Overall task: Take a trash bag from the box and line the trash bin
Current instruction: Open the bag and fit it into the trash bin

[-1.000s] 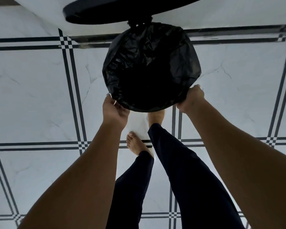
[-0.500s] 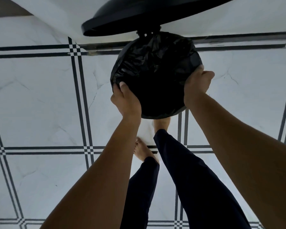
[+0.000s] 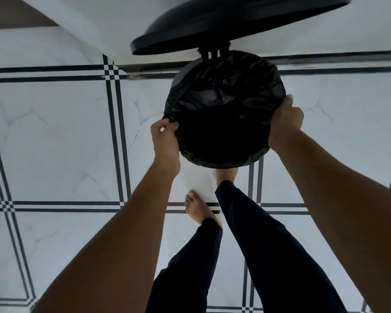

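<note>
- The trash bag [image 3: 226,98] is thin black plastic film, so it looks very light, limp and crinkly; I judge it slick between the fingers and easy to tear if dragged hard over an edge.
- It sits in the trash bin [image 3: 178,80], its mouth spread wide and folded over most of the round rim; at the far left a strip of bare bin wall shows where the film has not come down.
- The best hold is the loose hem at the rim, pinched in a small fold rather than gripped flat.
- The left hand [image 3: 165,137] is at the near-left of the rim, thumb and fingers closed in a pinch on the bag's edge.
- The right hand [image 3: 286,120] is opposite, at the right of the rim, fingers curled over the bag-covered edge and holding it.
- The bag's dark opening lies between the two hands.
- The bin's lid [image 3: 224,21] stands hinged open beyond the bag, over the tiled floor [image 3: 54,143].
</note>
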The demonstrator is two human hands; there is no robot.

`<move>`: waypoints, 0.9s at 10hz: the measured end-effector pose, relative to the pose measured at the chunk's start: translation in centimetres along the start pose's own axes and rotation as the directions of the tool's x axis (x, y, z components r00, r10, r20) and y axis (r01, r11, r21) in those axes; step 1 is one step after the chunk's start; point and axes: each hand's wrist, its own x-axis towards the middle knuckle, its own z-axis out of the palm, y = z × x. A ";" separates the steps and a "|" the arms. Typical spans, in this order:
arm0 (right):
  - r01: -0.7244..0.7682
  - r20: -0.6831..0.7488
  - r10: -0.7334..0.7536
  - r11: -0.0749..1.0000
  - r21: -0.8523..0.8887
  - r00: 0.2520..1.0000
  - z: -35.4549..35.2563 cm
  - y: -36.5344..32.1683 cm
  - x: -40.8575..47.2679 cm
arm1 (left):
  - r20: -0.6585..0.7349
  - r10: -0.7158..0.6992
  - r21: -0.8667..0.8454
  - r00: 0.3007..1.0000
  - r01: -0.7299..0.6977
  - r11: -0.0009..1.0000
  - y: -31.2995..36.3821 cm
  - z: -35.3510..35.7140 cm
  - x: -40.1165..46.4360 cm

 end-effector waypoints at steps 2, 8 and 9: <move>0.007 0.006 -0.006 0.975 -0.224 1.000 0.0 -0.5 0.9 | -0.008 -0.097 -0.089 0.995 0.096 0.991 0.0 -0.9 0.8; 0.522 0.338 -0.398 0.659 -0.542 0.853 4.5 -4.1 1.6 | -0.013 0.270 0.517 0.963 -0.225 0.826 1.6 3.2 2.1; 0.523 0.323 -0.413 0.615 -0.591 0.851 5.1 -4.2 1.7 | 0.100 0.264 0.440 0.959 -0.281 0.853 2.5 2.4 4.2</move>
